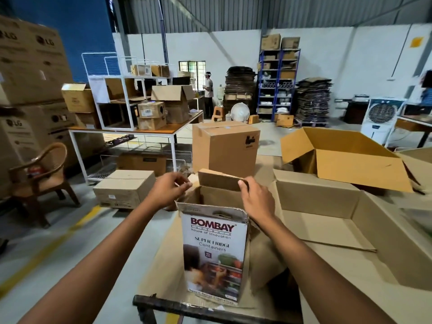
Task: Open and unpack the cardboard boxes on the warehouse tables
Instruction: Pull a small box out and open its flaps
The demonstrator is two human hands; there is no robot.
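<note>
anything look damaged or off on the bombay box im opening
Yes. The Bombay container box has a ragged, crumpled top front edge, dented at its right corner, and its bottom edge looks scuffed. The left hand and right hand grip its top flaps.

Bombay box (214, 249) top open; sealed carton (225, 146) just behind

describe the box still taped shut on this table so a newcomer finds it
On the work table nearest the camera stands a printed Bombay containers box. Right behind it is a tall plain brown carton. Unlike the open boxes to its right, its top is taped shut and one side bears a small black mark.
</note>
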